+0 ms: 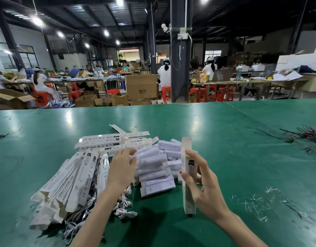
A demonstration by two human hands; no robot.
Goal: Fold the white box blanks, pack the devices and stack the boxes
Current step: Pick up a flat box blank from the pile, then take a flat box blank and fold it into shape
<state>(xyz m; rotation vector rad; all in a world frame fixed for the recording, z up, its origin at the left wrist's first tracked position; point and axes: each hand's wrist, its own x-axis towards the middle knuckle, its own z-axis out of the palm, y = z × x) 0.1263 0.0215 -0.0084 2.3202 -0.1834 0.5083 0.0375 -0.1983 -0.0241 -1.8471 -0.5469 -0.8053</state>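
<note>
My right hand point(202, 184) grips a long white box point(188, 177) that stands upright on the green table point(242, 139), its top end open. My left hand point(122, 168) reaches over a heap of white devices point(153, 168) in the middle, fingers loosely bent and touching the ones at the heap's left edge. Folded long boxes point(64, 186) lie piled at the left. Flat printed blanks point(103, 142) lie behind them. A tangle of white cables point(124, 209) sits under my left forearm.
Dark wires point(306, 138) are scattered at the table's far right, and one thin wire point(4, 135) lies at the far left. Bits of clear plastic film point(257, 204) lie at the right front. Behind the table are cardboard cartons, red stools and seated workers.
</note>
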